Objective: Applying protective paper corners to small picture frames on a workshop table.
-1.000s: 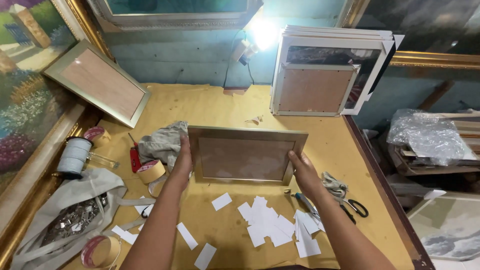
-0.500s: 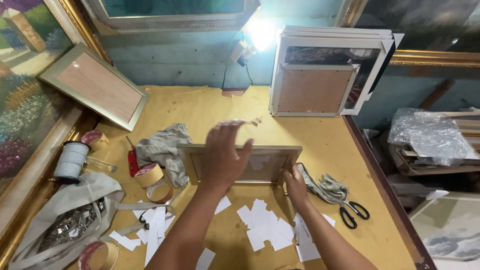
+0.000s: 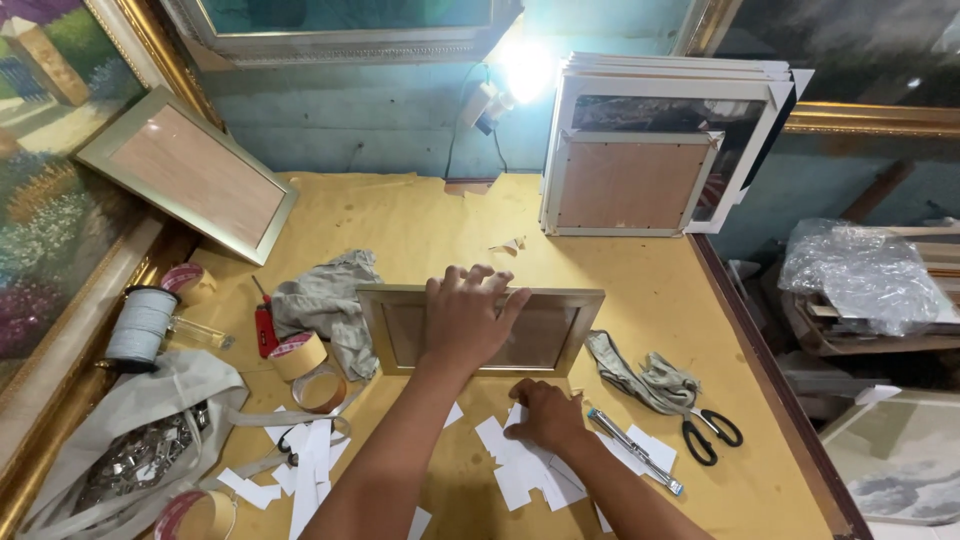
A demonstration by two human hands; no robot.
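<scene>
Currently a flat rectangular wood-toned frame (image 3: pixel 480 330) (matte, face up) lies on the yellow table (image 3: pixel 420 225). Left hand (image 3: pixel 468 315) lies spread flat on it; right hand (image 3: pixel 545 417), fingers curled, presses white paper scraps (image 3: pixel 520 465).

A pale wooden frame (image 3: pixel 480 330) with a matt, brushed-looking rim and a dull brown board back lies on a table (image 3: pixel 420 220) covered in yellow-tan paper, creased and stained. White matt paper slips (image 3: pixel 525 465) lie near. A crumpled grey cloth (image 3: pixel 325 305) sits left of the frame; another grey rag (image 3: pixel 640 375) lies right, beside scissors (image 3: pixel 705 435) with glossy black plastic handles. A roll of tan tape (image 3: pixel 298 355) looks smooth. At the far right, clear plastic wrap (image 3: pixel 860 275) is shiny and wrinkled.
</scene>
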